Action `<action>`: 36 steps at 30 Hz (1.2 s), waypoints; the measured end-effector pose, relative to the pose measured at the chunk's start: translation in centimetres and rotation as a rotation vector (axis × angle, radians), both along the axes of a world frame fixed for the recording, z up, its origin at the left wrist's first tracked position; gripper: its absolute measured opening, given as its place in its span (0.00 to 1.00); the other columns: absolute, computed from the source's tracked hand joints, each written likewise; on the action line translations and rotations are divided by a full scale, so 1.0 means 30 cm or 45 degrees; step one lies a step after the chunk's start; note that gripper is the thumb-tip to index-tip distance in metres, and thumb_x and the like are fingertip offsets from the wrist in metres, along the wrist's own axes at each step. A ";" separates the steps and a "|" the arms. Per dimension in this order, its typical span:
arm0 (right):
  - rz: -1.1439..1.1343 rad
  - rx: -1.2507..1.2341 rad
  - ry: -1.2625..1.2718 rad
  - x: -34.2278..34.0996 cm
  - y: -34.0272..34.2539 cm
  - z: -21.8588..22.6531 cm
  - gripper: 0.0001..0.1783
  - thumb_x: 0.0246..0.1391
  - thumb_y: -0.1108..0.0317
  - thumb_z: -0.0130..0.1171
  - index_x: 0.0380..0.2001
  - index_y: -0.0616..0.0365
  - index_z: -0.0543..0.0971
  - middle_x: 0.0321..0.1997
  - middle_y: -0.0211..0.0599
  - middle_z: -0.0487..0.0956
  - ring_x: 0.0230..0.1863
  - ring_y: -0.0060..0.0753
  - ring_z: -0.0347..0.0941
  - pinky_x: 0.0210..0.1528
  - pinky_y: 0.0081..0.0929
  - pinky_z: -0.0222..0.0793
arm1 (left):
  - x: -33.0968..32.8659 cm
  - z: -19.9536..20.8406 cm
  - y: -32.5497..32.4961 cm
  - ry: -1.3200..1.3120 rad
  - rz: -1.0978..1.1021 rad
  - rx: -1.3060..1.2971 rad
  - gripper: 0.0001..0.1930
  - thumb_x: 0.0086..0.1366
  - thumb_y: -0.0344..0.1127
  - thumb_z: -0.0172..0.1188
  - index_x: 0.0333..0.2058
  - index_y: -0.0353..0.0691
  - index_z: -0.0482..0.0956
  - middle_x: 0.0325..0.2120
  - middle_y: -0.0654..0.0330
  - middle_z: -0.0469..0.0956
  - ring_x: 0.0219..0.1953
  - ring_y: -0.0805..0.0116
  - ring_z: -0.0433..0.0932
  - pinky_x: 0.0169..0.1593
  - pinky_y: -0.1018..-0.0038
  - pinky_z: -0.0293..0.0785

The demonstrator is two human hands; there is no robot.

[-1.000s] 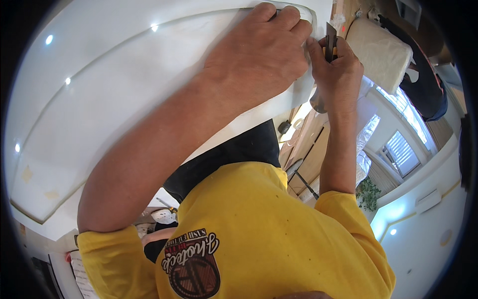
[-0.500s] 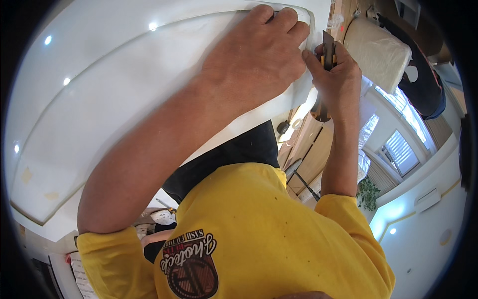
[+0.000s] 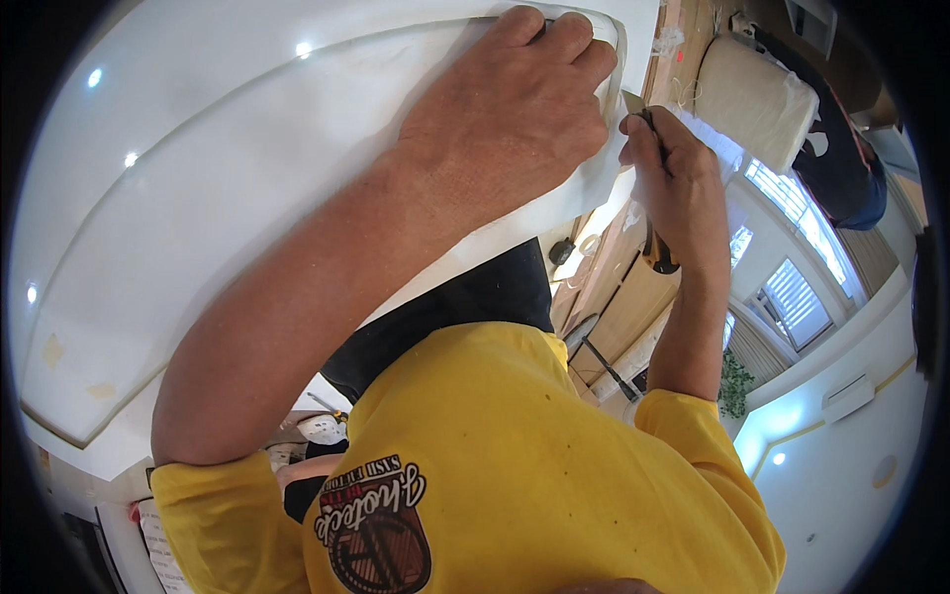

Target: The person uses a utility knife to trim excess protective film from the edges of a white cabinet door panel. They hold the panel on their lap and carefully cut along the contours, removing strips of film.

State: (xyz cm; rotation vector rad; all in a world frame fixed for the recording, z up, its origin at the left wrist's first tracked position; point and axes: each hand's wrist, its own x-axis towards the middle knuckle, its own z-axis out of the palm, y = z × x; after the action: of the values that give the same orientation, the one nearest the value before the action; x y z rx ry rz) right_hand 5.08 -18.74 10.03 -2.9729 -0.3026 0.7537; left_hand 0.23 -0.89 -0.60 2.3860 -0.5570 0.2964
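A utility knife (image 3: 660,253) is held in the right hand (image 3: 678,168), its handle enclosed by the fist, with thumb and forefinger closed near the front. It is placed just beside the right-hand edge of a white grooved panel (image 3: 297,158); whether that edge is touched by the blade (image 3: 633,101) cannot be told. The left hand (image 3: 510,109) is laid back-up across the panel's far right corner, fingers bent and close together. Its fingertips are hidden, so it cannot be told whether anything is gripped beneath.

The main danger is judged to be a slip: the bare blade is carried close to the left knuckles, and a cut could be caused by too much force or a sudden release at the edge. The white face could also be scored if the tip were turned inward, and the panel could be shifted by uneven pressure from the left hand.

The knife is pointed away from the body and slightly leftward, its long axis running from the blade back to the butt below the right palm. The panel is stretched lengthwise from near left to far right.
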 end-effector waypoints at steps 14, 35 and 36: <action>0.289 -0.205 -0.246 -0.030 0.031 -0.030 0.10 0.66 0.70 0.56 0.30 0.65 0.76 0.25 0.56 0.78 0.27 0.59 0.77 0.33 0.45 0.71 | -0.006 0.000 -0.006 -0.061 0.134 0.060 0.04 0.56 0.34 0.65 0.23 0.49 0.85 0.36 0.68 0.77 0.51 0.68 0.73 0.54 0.68 0.68; 0.196 -0.169 -0.141 -0.046 0.013 -0.034 0.12 0.66 0.69 0.56 0.29 0.65 0.72 0.26 0.60 0.76 0.31 0.66 0.75 0.35 0.53 0.70 | 0.004 -0.014 -0.008 -0.105 0.140 0.064 0.04 0.54 0.35 0.63 0.22 0.50 0.83 0.35 0.68 0.75 0.50 0.68 0.72 0.51 0.69 0.67; 0.181 -0.156 -0.142 -0.049 0.016 -0.034 0.12 0.66 0.69 0.56 0.29 0.65 0.72 0.26 0.60 0.76 0.31 0.66 0.75 0.35 0.53 0.70 | -0.001 -0.008 -0.004 -0.114 0.149 0.109 0.04 0.54 0.35 0.63 0.22 0.50 0.83 0.34 0.68 0.74 0.50 0.68 0.72 0.51 0.69 0.67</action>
State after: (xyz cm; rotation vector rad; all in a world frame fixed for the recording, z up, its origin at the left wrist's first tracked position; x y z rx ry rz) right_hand 3.60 -18.26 9.00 -3.1424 -0.4969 0.6417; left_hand 0.20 -1.02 -0.82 2.5028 -0.4800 0.4408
